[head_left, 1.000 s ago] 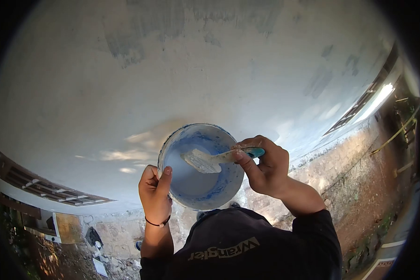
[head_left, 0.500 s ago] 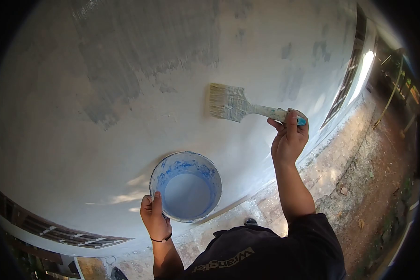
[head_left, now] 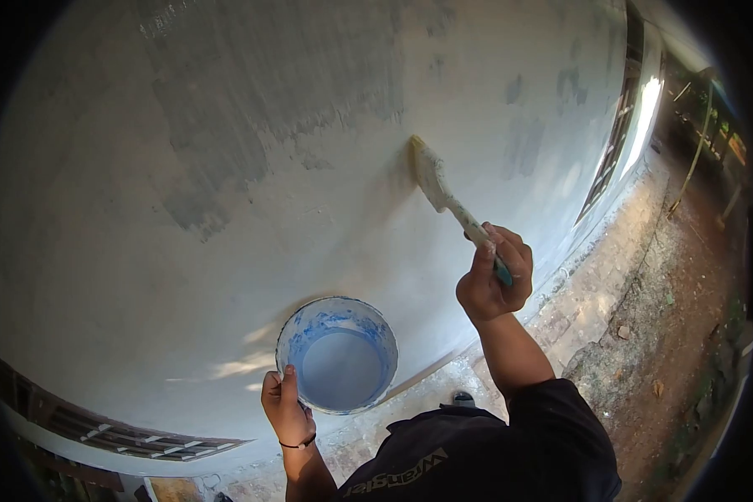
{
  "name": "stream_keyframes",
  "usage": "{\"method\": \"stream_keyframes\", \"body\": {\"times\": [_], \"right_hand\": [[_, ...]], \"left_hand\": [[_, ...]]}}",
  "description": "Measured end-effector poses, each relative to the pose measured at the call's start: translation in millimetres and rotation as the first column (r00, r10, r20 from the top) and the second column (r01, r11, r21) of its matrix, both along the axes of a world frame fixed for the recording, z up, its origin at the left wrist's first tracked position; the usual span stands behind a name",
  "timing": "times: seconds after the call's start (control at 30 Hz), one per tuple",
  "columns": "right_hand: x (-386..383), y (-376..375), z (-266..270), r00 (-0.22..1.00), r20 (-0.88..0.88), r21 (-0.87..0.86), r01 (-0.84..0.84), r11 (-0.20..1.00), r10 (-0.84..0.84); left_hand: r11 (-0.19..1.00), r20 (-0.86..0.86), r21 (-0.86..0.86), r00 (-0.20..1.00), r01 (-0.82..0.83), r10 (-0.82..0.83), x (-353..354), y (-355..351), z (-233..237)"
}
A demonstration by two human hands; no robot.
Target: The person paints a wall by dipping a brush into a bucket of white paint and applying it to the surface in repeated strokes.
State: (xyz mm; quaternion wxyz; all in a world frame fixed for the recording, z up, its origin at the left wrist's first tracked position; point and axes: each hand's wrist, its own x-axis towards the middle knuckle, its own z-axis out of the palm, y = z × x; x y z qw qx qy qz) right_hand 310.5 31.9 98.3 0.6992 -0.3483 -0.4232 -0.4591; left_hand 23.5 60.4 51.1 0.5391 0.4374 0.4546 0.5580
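My left hand (head_left: 288, 407) grips the rim of a round paint bucket (head_left: 290, 335), thumb over the edge. Inside the bucket lies pale bluish-white paint (head_left: 343, 368), and blue smears mark its inner wall. My right hand (head_left: 500, 272) is closed around the handle of a wide paintbrush (head_left: 432, 176), seen nearly edge-on. Its yellowish bristle tips appear to touch the wall (head_left: 326, 226), with a shadow just beside them. Grey streaked patches (head_left: 309, 67) cover the wall's upper part, above and to the left of the brush.
A barred window (head_left: 117, 431) is at lower left, and another window (head_left: 615, 134) at the right. A paved ledge (head_left: 598, 293) runs along the wall's foot, beside brown dirt ground (head_left: 661, 385) with stones and leaves. Part of a shoe (head_left: 463, 399) shows below.
The paintbrush has turned from flat-on to edge-on and its bristles have shifted right and slightly up. My right hand has moved down and left. The bucket sits slightly lower in view.
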Motion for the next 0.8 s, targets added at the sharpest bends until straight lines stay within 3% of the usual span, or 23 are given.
{"method": "stream_keyframes", "body": {"times": [0.03,0.13,0.23,0.4,0.47,0.53,0.67,0.73,0.8], "right_hand": [[-10,-2,6,0.985,0.127,-0.101,0.134,0.986,-0.121],[-48,8,5,0.976,0.219,-0.207,0.031,0.978,0.015],[-60,8,-3,0.968,0.247,-0.254,0.027,0.967,0.037],[-49,-10,-6,0.982,-0.066,-0.048,-0.180,0.983,0.176],[-44,-12,-3,0.867,-0.203,0.136,-0.435,0.890,0.455],[-29,-13,4,0.748,-0.308,0.179,-0.561,0.808,0.588],[28,0,6,0.655,-0.448,0.202,-0.589,0.782,0.609],[37,-4,8,0.744,-0.429,0.180,-0.486,0.855,0.513],[44,-15,10,0.726,-0.446,0.212,-0.483,0.850,0.524]], "left_hand": [[1.000,0.005,0.022,1.000,-0.011,0.011,0,2,-2],[1.000,-0.023,-0.003,1.000,-0.005,0.005,-5,1,-2],[0.999,-0.049,-0.003,0.997,0.053,-0.053,-15,9,-9],[0.999,-0.044,-0.001,0.998,0.035,-0.035,-14,13,-11],[0.999,-0.028,0.002,0.999,0.044,-0.044,-14,15,-11],[0.996,-0.033,-0.014,0.996,0.084,-0.085,-14,14,-10],[0.996,-0.029,-0.036,0.996,0.087,-0.088,-13,14,-10],[0.994,-0.024,-0.048,0.995,0.096,-0.097,-12,12,-6],[0.994,-0.007,-0.050,0.995,0.095,-0.095,-4,10,-7]]}}
